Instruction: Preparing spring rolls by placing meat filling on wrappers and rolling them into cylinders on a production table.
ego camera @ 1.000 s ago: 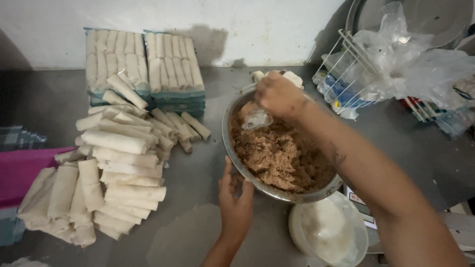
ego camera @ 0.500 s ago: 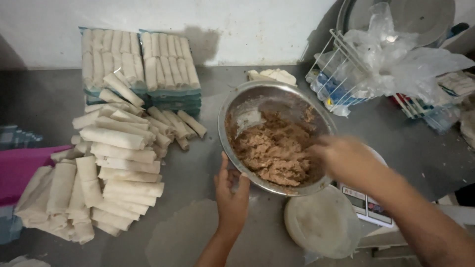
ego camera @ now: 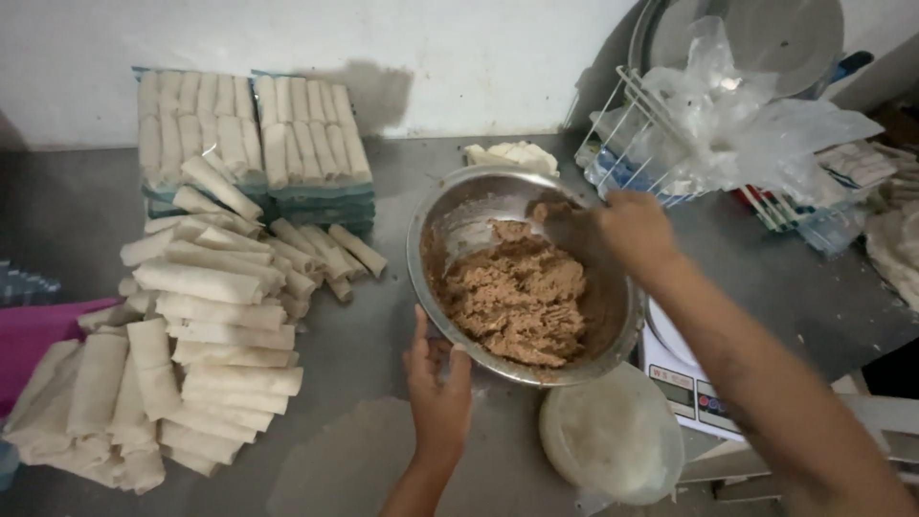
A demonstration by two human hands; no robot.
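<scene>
Looking at how much is stacked up already, a good chunk of the rolling seems done: a big loose pile of wrapped rolls (ego camera: 182, 325) covers the left part of the steel tabletop (ego camera: 383, 316), running down toward its front left corner, and behind it two neat packed trays of rolls (ego camera: 254, 134) sit against the back edge by the wall. Moving right, the left hand (ego camera: 438, 383) rests against the near rim of the metal bowl (ego camera: 450, 225), fingers loosely spread, steadying it more than gripping it. The bowl sits about mid-table, tipped a little, and there's still a hefty mound of brown filling (ego camera: 517, 302) in it, so I'd guess plenty of rolls are still left to fill. The right hand (ego camera: 632, 230) is down inside the far side of the bowl at the filling; it's blurred, and I can't tell whether the fingers are curled round a spoon or just scooping bare. Near the front edge, just right of the bowl, is a round stack of pale wrappers (ego camera: 613, 436), so wrappers aren't used up either. Far right at the back is a wire rack with plastic bags (ego camera: 737, 115).
</scene>
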